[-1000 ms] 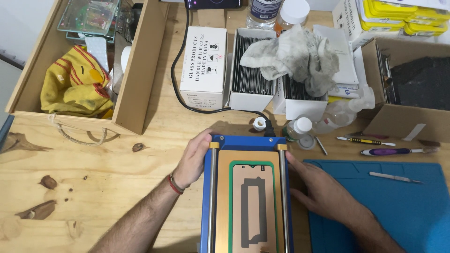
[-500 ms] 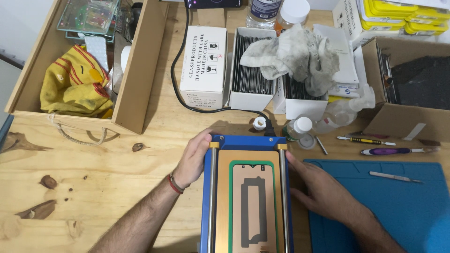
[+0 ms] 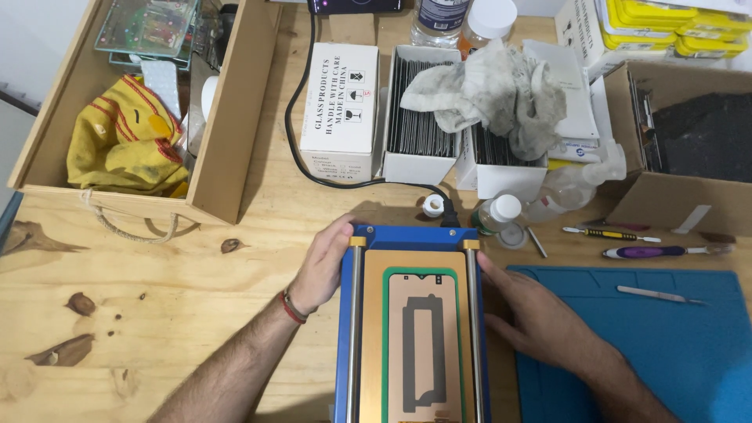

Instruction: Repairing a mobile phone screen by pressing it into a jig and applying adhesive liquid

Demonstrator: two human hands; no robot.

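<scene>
Two hands: my left hand (image 3: 325,262) and right hand (image 3: 540,325) lie flat against the sides of the blue plate machine (image 3: 413,329), grip wide, holding nothing.
Panel: phone back panel (image 3: 421,345) lies centred on the plate.
Progress: panel seated; nothing lifted yet.
Surface: wooden surface (image 3: 157,313), blue mat (image 3: 666,352), boxes, rag (image 3: 489,94), tools.

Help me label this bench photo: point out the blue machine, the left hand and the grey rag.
blue machine (image 3: 413,234): head view, top edge.
left hand (image 3: 323,266): head view, back of hand.
grey rag (image 3: 493,94): head view, crumpled middle.
</scene>
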